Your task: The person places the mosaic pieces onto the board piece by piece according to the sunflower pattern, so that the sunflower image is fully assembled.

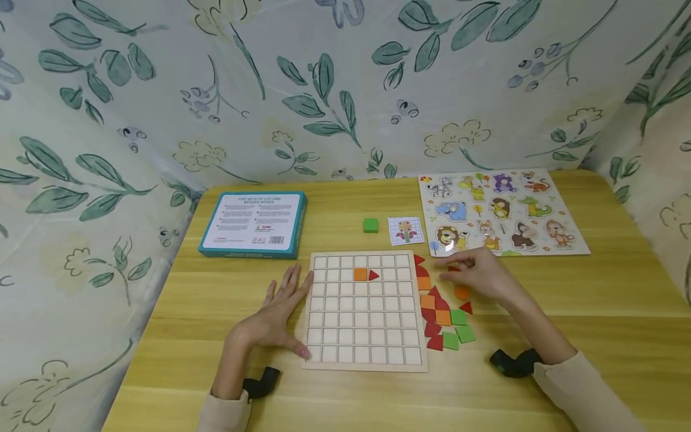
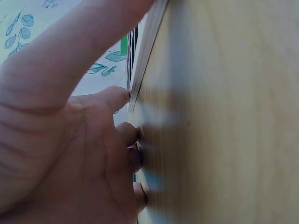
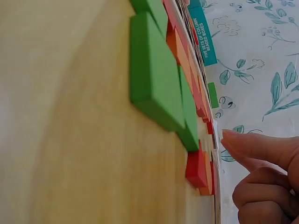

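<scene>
A wooden grid board point(image 1: 363, 321) lies in front of the person. An orange square tile point(image 1: 360, 274) and a red triangle tile point(image 1: 373, 275) sit side by side in its upper part. The left hand point(image 1: 272, 318) spreads along the board's left side, thumb at the lower left corner and a fingertip at the edge higher up; in the left wrist view the board's rim point(image 2: 149, 42) shows near the fingers. Above the loose tiles hovers the right hand point(image 1: 483, 274), thumb and index finger stretched with a gap between them, the other fingers curled point(image 3: 264, 198). Nothing shows between its fingertips.
Red, orange and green tiles point(image 1: 458, 317) lie scattered along the board's right side. Behind the board are a green square block point(image 1: 370, 225) and a small pattern card point(image 1: 406, 231). A teal-edged box point(image 1: 254, 225) stands back left, an animal puzzle board point(image 1: 502, 210) back right.
</scene>
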Demonstrator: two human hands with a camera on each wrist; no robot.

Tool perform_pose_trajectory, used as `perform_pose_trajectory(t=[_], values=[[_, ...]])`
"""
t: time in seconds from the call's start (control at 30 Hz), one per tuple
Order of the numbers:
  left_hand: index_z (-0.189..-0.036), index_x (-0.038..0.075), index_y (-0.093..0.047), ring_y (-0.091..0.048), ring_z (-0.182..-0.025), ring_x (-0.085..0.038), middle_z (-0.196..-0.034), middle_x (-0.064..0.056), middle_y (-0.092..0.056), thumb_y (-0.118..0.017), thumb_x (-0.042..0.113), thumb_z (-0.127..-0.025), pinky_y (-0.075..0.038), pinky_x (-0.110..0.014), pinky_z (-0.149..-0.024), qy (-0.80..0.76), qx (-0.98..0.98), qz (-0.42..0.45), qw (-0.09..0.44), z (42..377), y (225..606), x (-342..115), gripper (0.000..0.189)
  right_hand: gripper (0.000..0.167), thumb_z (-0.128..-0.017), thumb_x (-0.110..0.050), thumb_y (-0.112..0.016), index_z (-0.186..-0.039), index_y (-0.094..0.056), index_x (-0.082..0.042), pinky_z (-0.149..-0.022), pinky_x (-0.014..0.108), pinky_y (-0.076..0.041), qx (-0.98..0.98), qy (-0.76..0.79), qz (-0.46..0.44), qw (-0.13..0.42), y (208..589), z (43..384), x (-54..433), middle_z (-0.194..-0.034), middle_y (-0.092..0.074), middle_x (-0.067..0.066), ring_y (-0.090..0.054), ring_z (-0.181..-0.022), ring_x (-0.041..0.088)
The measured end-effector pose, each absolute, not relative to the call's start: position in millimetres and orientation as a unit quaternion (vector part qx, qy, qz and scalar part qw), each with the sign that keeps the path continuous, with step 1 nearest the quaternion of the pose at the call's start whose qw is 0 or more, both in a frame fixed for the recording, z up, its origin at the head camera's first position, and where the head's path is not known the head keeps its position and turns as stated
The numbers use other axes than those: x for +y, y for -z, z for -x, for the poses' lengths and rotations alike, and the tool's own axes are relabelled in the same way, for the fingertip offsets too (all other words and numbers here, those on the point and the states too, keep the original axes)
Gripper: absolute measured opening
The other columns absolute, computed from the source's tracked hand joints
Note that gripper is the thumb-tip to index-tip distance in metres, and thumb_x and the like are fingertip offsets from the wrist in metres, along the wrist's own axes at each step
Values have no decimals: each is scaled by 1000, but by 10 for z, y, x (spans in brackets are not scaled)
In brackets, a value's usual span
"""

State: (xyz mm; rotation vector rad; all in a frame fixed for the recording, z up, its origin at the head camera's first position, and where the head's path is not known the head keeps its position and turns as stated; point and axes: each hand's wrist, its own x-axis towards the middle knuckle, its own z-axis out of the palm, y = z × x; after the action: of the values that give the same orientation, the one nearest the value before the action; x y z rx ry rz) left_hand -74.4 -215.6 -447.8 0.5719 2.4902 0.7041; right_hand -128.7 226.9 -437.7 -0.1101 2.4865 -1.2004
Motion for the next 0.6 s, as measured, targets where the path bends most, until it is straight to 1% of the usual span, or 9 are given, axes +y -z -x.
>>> perform_pose_trajectory(t=[0.1, 0.23, 0.43, 0.5, 0.6], values=[[-167, 14, 3, 22, -159, -41, -171, -20, 24, -99, 47, -59, 12, -67, -126, -261, 910, -209, 244, 745, 4478, -2155, 152, 30, -90, -26, -82, -115, -80, -10, -53, 29, -24, 877, 428, 51, 214, 4389, 1290, 2276, -61, -30, -4, -31, -58, 14], [-167, 17, 4, 23, -160, -38, -171, -18, 24, -98, 48, -59, 12, -65, -128, -253, 912, -205, 249, 747, 4470, -2150, 152, 26, -89, -24, -82, -111, -81, -9, -55, 30, -24, 869, 425, 66, 245, 4412, 1288, 2278, -63, -33, -4, -33, -60, 15], [-168, 15, 2, 22, -159, -39, -171, -19, 23, -99, 47, -59, 12, -66, -127, -257, 912, -205, 245, 749, 4475, -2152, 152, 21, -90, -22, -81, -107, -81, -10, -54, 28, -25, 872, 419, 69, 243, 4436, 1284, 2283, -63, -36, -4, -34, -59, 14], [-168, 15, 2, 22, -159, -39, -171, -19, 23, -99, 47, -59, 13, -66, -127, -258, 912, -204, 245, 747, 4478, -2154, 151, 22, -92, -23, -80, -109, -81, -10, -54, 28, -25, 872, 419, 72, 244, 4432, 1283, 2282, -62, -35, -4, -34, -59, 14], [-168, 15, 2, 22, -160, -39, -171, -19, 23, -99, 47, -59, 12, -66, -127, -258, 912, -204, 245, 743, 4484, -2162, 151, 24, -90, -22, -81, -111, -80, -10, -54, 28, -25, 870, 419, 74, 250, 4425, 1280, 2279, -63, -33, -4, -33, -60, 15]])
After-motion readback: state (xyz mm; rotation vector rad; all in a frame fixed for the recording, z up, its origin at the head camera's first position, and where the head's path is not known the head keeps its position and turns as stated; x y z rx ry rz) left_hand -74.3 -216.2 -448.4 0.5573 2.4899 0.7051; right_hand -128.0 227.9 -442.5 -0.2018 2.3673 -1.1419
